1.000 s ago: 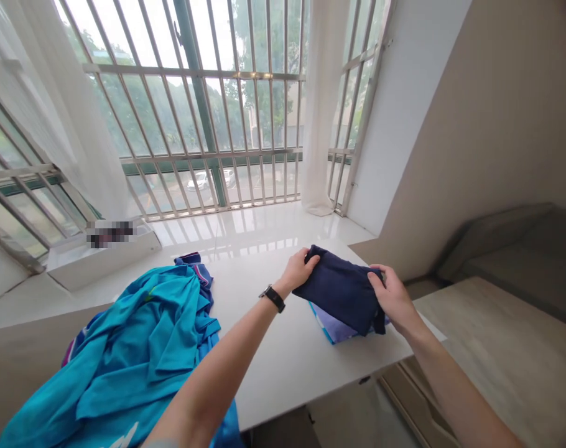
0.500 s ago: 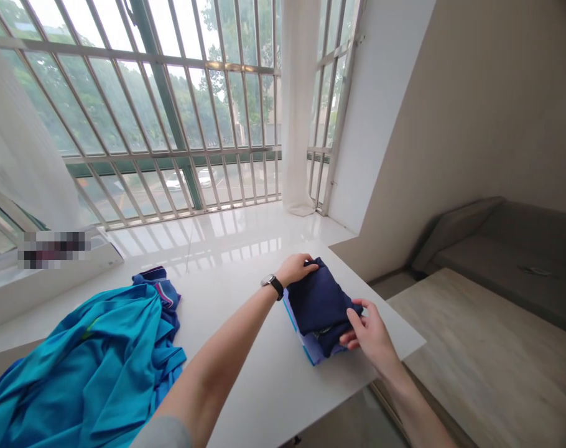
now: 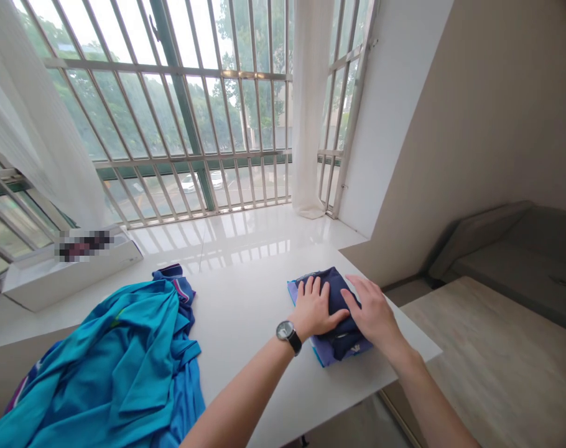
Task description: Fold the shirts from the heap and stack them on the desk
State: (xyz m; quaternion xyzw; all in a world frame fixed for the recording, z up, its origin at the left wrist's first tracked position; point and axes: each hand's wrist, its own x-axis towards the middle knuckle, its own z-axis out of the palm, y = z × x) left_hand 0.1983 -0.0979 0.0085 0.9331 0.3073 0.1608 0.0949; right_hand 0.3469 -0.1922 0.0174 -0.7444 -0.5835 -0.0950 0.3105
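A folded navy garment [image 3: 336,287] lies on top of a folded purple-and-blue garment [image 3: 326,354] near the right edge of the white surface. My left hand [image 3: 315,306], a watch on its wrist, rests flat on the navy cloth with its fingers spread. At the right side of the same stack, my right hand [image 3: 371,311] is open, its fingers apart and extended over the cloth edge. Whether its fingertips touch the fabric I cannot tell. A loose heap of turquoise clothing [image 3: 124,354] lies to the left, with darker blue pieces under and behind it.
The white surface [image 3: 245,311] ends at a corner on the right, beside a lower marble-patterned table [image 3: 492,348] and a grey sofa [image 3: 511,249]. A white box [image 3: 78,267] with blurred contents stands at the left, below a barred window with white curtains [image 3: 308,112].
My left hand has left the far edge of the navy garment and now lies flat on its middle. My right hand has moved up along the right side, its fingers straighter.
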